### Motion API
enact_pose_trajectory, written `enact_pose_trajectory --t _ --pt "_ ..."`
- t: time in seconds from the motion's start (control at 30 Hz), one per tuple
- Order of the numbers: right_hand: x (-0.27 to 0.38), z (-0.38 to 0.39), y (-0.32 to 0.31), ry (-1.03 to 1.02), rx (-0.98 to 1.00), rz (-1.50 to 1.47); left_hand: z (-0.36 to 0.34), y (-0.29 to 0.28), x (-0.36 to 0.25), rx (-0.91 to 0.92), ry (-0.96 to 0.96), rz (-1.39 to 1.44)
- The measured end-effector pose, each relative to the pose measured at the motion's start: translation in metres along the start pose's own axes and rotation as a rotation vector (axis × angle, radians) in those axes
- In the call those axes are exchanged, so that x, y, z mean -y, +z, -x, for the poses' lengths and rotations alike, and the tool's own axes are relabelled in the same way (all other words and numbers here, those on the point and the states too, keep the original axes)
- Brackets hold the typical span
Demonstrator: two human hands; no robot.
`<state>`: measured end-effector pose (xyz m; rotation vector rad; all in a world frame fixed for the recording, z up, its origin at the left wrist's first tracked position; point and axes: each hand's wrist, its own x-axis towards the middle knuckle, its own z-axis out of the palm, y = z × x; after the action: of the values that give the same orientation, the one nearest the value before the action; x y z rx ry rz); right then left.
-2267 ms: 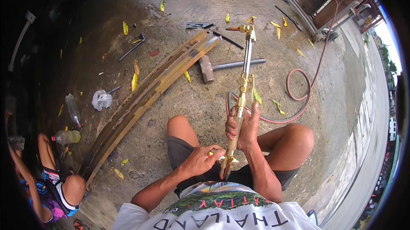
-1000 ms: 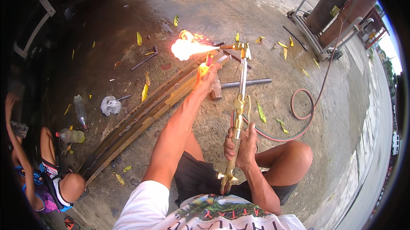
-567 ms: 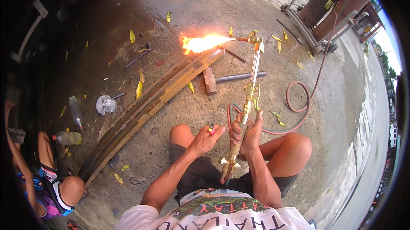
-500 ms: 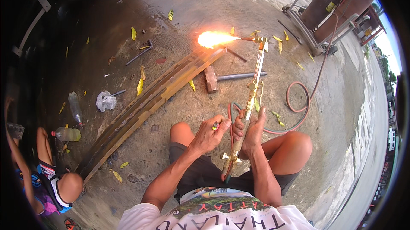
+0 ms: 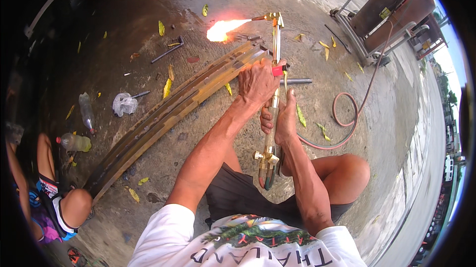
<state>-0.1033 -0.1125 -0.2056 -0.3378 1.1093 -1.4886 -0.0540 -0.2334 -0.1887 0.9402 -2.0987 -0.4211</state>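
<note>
A brass cutting torch [image 5: 276, 43] stands out ahead of me, its long flame [image 5: 225, 30] pointing left past the far end of a bundle of long, rusty, curved steel bars [image 5: 188, 103]. My right hand [image 5: 283, 120] is wrapped round the torch's handle, below the lever. My left hand [image 5: 259, 84] is closed against the torch's middle, near its valve; a small red lighter [image 5: 279, 70] shows at its fingers. Behind the hands lies a hammer whose handle [image 5: 300, 81] sticks out to the right; its head is hidden.
Hoses [image 5: 337, 144] curl over the concrete to gas cylinders [image 5: 377, 6] on a trolley [image 5: 354, 36]. An L-shaped rod [image 5: 168, 52], a plastic bag [image 5: 124, 104] and bottles [image 5: 75, 143] lie left. Another person's knee [image 5: 77, 207] is at lower left.
The torch and both hands have moved forward and slightly left, carrying the flame past the bars' far end. My left hand has gone from beside the handle up to the torch's middle.
</note>
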Motion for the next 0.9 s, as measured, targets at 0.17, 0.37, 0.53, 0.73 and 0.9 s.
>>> enact_pose_trajectory --t 0.17,0.37,0.53,0.73,0.9 --pt "-0.016 -0.019 0.009 0.056 0.033 0.175 0.011 0.003 0.037 -0.058 -0.217 0.036" --pt "-0.070 -0.056 0.007 0.209 0.105 0.146 0.039 0.012 0.085 -0.108 -0.501 -0.035" --pt "-0.109 -0.088 0.005 0.237 0.190 0.117 0.053 0.024 0.128 -0.180 -0.585 -0.183" --pt "-0.140 -0.110 0.011 0.234 0.205 -0.021 0.047 0.029 0.144 -0.132 -0.645 -0.340" --pt "-0.151 -0.123 -0.006 0.166 0.185 -0.126 0.033 0.051 0.117 -0.023 -0.714 -0.368"
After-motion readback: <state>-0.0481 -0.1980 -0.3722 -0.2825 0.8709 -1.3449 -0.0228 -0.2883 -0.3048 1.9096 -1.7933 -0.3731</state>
